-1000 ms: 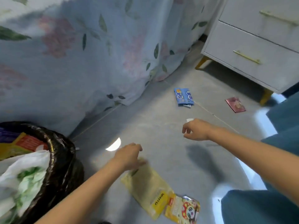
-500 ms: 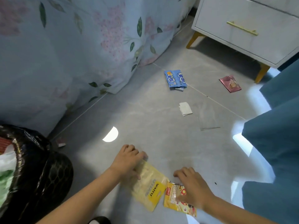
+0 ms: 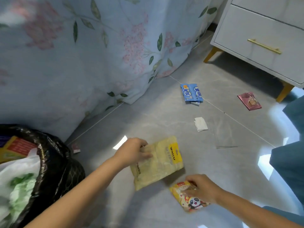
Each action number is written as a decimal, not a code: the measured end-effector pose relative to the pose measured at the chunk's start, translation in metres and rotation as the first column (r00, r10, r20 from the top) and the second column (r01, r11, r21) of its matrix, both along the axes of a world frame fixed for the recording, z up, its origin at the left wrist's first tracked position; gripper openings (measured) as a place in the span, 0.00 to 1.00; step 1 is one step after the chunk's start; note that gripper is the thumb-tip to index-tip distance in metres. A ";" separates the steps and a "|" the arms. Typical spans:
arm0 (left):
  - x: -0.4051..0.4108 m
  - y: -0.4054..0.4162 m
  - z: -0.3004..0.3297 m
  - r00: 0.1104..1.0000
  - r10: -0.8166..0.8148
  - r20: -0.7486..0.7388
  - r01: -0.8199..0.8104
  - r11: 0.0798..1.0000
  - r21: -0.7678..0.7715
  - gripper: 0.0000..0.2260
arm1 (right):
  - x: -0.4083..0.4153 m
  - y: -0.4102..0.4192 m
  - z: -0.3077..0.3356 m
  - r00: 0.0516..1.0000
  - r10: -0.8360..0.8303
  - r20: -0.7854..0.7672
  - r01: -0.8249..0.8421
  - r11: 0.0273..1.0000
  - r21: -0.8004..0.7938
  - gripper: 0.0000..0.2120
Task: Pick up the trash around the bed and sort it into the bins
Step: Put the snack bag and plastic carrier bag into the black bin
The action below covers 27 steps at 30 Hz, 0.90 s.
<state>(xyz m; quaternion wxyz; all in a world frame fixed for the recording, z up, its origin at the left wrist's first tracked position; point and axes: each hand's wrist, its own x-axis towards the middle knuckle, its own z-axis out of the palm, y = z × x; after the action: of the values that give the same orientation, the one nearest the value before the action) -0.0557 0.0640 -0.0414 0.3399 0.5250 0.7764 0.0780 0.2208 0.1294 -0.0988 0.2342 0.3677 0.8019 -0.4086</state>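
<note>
We are closing our right hand (image 3: 201, 189) on the small panda-print packet (image 3: 189, 199) lying on the floor (image 3: 164, 116), while our left hand (image 3: 134, 153) is gripping the pale yellow pouch (image 3: 158, 163) by its edge, tilted up. At our left, the black-lined bin (image 3: 47, 162) is already holding wrappers. Still waiting farther out are a white paper scrap (image 3: 200, 124), a blue wrapper (image 3: 191, 93) near the bedspread (image 3: 82, 55) hem, and a pink sachet (image 3: 249, 101) beside the nightstand (image 3: 263, 38) leg. Bare floor between them is giving us reaching room.

White nightstand (image 3: 263, 38), gold handle (image 3: 264, 46), beside floral bedspread (image 3: 82, 55).
</note>
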 end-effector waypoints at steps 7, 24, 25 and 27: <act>-0.049 -0.027 0.123 0.891 0.414 0.185 -0.452 0.844 0.288 0.11 | -0.111 0.066 0.092 0.981 -0.053 -0.185 0.057 0.998 0.016 0.09; -0.112 -0.278 0.178 0.518 0.830 -0.207 -0.767 0.558 0.317 0.10 | -0.351 -0.063 0.239 0.795 0.084 -0.600 -0.280 0.929 -0.242 0.06; -0.114 -0.276 0.173 0.516 0.827 -0.223 -0.774 0.562 0.291 0.10 | -0.357 -0.073 0.240 0.791 0.111 -0.601 -0.301 0.927 -0.225 0.08; -0.124 -0.272 0.161 0.510 0.818 -0.265 -0.792 0.567 0.227 0.10 | -0.368 -0.092 0.237 0.782 0.161 -0.602 -0.338 0.921 -0.192 0.11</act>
<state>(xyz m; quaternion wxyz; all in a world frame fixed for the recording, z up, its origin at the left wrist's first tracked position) -0.1801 -0.2084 0.1191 0.1040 0.1222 0.9733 0.1640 -0.1472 0.0378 0.1378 0.0847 0.0779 0.8079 -0.5779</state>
